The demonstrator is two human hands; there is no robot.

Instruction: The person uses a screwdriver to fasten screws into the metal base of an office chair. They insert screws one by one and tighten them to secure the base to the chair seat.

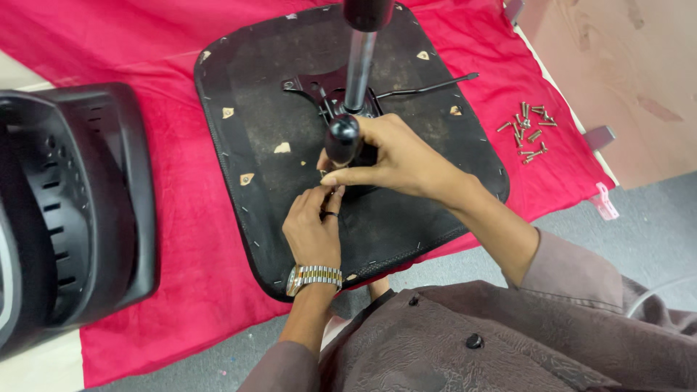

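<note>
- Red cloth [181, 239] spread over grey floor [624, 232], filling most of the frame; wooden panel [617, 72] upper right.
- No containers; loose screws [528, 131] piled on the cloth, right of centre.
- Upturned black seat base [290, 87] at centre, metal gas cylinder [359, 69] standing up from it.
- Black backrest shell [72, 210] at left.
- Right hand [396, 160] curled around black knob [342, 139].
- Left hand [314, 229], just below, fingertips pinched on something small, too tiny to tell.

The left hand [312, 229] reaches forward palm down, wrist straight, its fingers [330, 194] pinched together at the tips. The right hand [396, 160] comes in from the right with the forearm angled across, fingers curled and the index finger extended toward the left hand's fingertips.
</note>
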